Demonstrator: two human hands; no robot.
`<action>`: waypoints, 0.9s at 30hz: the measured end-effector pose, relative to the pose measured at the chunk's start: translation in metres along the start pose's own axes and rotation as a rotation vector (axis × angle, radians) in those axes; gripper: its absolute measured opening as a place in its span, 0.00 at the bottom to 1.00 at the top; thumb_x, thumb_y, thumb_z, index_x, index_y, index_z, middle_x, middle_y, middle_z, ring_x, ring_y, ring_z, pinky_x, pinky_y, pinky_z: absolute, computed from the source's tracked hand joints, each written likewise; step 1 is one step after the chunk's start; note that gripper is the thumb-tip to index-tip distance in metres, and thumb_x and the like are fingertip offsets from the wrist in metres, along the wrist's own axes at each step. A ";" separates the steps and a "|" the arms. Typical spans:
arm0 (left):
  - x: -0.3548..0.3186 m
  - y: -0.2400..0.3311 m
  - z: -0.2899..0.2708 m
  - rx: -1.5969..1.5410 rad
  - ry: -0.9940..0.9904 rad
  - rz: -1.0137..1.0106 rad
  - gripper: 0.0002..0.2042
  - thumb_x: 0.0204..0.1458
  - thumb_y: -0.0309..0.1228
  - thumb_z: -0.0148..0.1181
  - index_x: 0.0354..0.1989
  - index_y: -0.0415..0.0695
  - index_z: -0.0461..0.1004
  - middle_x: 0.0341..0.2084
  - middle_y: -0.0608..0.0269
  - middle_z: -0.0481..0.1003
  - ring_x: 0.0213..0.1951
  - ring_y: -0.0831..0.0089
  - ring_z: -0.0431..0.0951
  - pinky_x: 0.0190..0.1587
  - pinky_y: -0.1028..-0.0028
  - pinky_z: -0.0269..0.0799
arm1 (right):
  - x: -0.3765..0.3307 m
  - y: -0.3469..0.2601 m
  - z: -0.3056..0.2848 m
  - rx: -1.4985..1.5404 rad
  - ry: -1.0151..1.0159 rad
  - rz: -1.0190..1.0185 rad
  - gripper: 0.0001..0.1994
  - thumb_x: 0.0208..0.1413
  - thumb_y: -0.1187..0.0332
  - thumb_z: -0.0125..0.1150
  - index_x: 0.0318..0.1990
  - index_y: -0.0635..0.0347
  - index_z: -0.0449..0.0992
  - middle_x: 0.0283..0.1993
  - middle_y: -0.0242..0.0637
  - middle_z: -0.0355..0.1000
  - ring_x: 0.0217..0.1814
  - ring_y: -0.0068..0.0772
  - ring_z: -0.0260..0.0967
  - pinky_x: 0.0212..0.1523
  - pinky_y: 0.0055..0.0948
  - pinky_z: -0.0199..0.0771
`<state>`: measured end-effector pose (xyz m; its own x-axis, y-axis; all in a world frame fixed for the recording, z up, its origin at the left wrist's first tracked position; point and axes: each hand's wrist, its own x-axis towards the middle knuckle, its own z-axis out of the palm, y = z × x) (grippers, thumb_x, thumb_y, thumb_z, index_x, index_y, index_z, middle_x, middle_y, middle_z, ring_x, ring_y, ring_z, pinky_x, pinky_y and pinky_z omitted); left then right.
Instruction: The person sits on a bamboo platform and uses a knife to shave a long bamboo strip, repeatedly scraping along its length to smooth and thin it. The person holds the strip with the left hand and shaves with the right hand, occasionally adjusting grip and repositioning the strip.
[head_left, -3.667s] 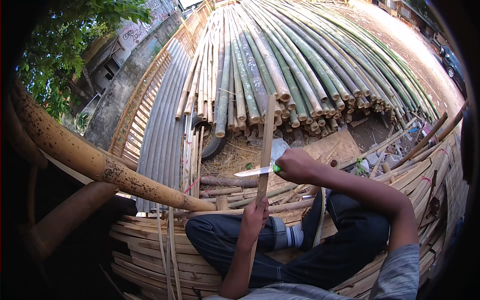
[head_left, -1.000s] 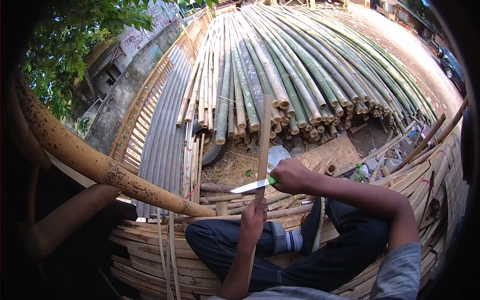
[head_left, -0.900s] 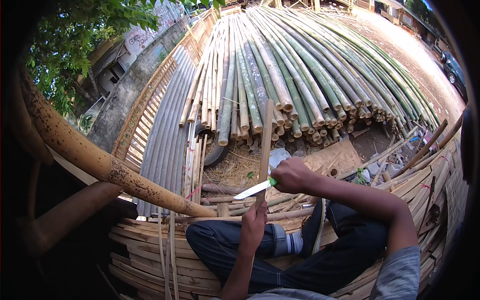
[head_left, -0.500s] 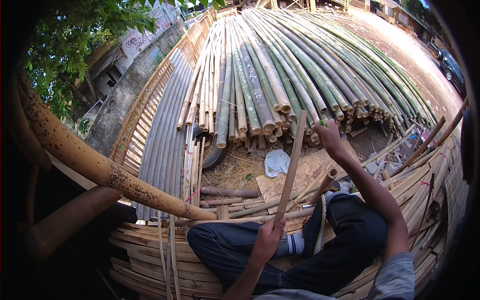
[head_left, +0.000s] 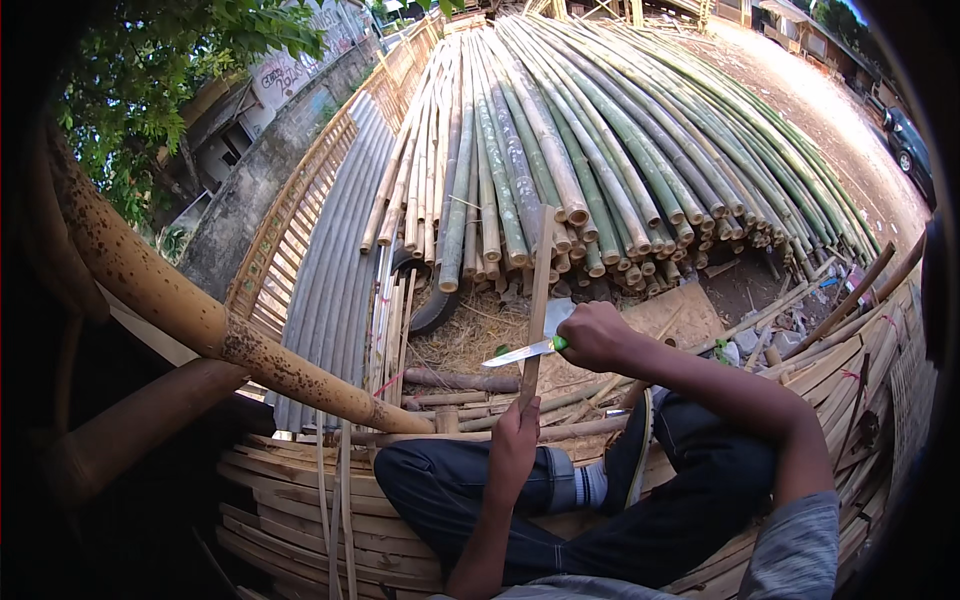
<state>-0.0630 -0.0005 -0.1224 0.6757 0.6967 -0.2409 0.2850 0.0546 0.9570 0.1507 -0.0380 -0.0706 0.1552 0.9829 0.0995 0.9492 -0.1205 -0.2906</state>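
Note:
Gripped near its lower end by my left hand, a flat bamboo strip stands almost upright in front of my crossed legs. My right hand is closed round the green handle of a knife. The blade points left and crosses the strip partway up, above my left hand. Blade and strip overlap here; how deep the edge sits in the bamboo, I cannot tell. Most of the handle is hidden inside my right fist.
A large stack of long bamboo poles lies ahead. Split bamboo slats are under and around me. A thick spotted bamboo pole slants in from the left, beside corrugated sheets. A tyre lies near the poles.
My right hand has come down and left, bringing the knife from the far right across to the strip. The strip has tilted more upright and its top has shifted left.

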 end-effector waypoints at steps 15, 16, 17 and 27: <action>0.001 0.003 0.004 -0.255 -0.145 -0.142 0.17 0.64 0.42 0.48 0.28 0.42 0.66 0.15 0.74 0.58 0.18 0.85 0.57 0.19 0.79 0.53 | -0.010 0.016 0.008 0.054 -0.010 0.041 0.14 0.49 0.60 0.54 0.22 0.61 0.77 0.23 0.54 0.72 0.29 0.58 0.72 0.33 0.51 0.72; -0.003 0.006 0.002 -0.259 -0.131 -0.136 0.17 0.64 0.42 0.48 0.28 0.43 0.65 0.15 0.75 0.58 0.18 0.86 0.56 0.19 0.80 0.52 | -0.006 0.012 0.006 0.039 -0.010 0.038 0.14 0.48 0.61 0.55 0.22 0.61 0.77 0.22 0.54 0.71 0.27 0.58 0.71 0.32 0.51 0.71; -0.007 0.008 0.000 -0.264 -0.117 -0.130 0.17 0.64 0.42 0.47 0.27 0.43 0.65 0.15 0.76 0.58 0.18 0.87 0.55 0.19 0.81 0.51 | 0.000 0.014 0.004 0.055 0.051 0.089 0.13 0.47 0.61 0.55 0.21 0.62 0.77 0.21 0.54 0.71 0.27 0.58 0.72 0.31 0.51 0.71; -0.011 0.006 -0.008 -0.334 -0.111 -0.183 0.16 0.63 0.44 0.48 0.27 0.48 0.62 0.13 0.78 0.54 0.13 0.89 0.50 0.14 0.83 0.43 | 0.000 -0.012 0.008 0.076 -0.090 0.012 0.13 0.46 0.61 0.56 0.23 0.62 0.78 0.22 0.52 0.73 0.28 0.56 0.74 0.33 0.49 0.74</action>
<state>-0.0741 -0.0022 -0.1124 0.7090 0.5730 -0.4111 0.1835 0.4130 0.8921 0.1374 -0.0356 -0.0745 0.1384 0.9903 0.0102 0.9232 -0.1252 -0.3632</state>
